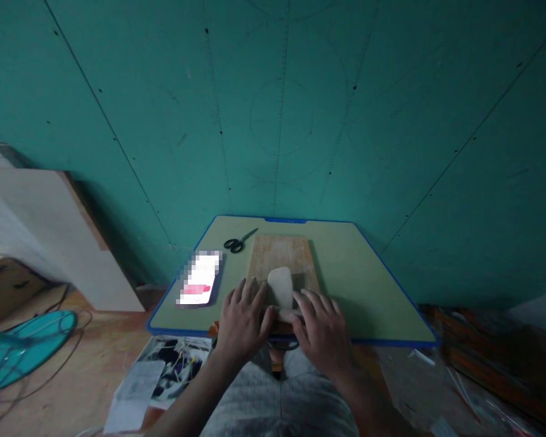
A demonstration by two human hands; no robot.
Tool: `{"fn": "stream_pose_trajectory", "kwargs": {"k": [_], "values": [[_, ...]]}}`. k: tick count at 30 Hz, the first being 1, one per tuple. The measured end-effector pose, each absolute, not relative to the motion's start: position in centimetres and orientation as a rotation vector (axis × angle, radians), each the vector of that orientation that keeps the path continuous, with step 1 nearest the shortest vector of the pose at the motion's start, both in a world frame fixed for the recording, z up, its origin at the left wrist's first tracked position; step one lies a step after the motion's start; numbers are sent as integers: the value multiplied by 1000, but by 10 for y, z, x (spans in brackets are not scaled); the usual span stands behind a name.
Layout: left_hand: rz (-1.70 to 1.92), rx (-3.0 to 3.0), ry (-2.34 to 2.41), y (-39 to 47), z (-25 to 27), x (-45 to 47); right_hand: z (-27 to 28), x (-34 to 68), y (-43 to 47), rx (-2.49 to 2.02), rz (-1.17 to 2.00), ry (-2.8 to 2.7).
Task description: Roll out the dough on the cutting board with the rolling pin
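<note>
A pale, flat, round-cornered slab like dough or clay (281, 285) lies on a wooden board (282, 247). Across its near end runs a pale, narrow roll (286, 315); whether this is the slab's own curled edge or a separate rod, I cannot tell. My left hand (244, 315) rests on the board's left side, fingers stretched forward and thumb against the roll's left end. On the other side, my right hand (322, 325) lies with fingers spread beside the slab, its thumb at the roll's right end. The palms hide the board's near corners.
The board sits on a pale green table (368, 279) with blue edging. Black-handled scissors (240, 241) and a lit phone (200, 278) lie left of it. A green wall (282, 121) stands behind. Below left is a box of cables (177, 364).
</note>
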State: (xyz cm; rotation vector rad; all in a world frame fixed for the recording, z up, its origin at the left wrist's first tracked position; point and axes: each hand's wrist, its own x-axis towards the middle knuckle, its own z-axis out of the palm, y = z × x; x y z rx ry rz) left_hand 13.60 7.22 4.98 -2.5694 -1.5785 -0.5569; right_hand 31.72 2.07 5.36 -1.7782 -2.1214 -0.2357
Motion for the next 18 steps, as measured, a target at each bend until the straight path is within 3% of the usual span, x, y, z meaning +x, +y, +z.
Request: {"fn": "stream_pose_trajectory", "kwargs": {"k": [7,18], "values": [[-580,-2559,-1583,86,63,147,56,337,28,-1968,-291,-2094],[-232,-2550,-1788,128,84,170,69,350,87,-2282,63,-1975]]}}
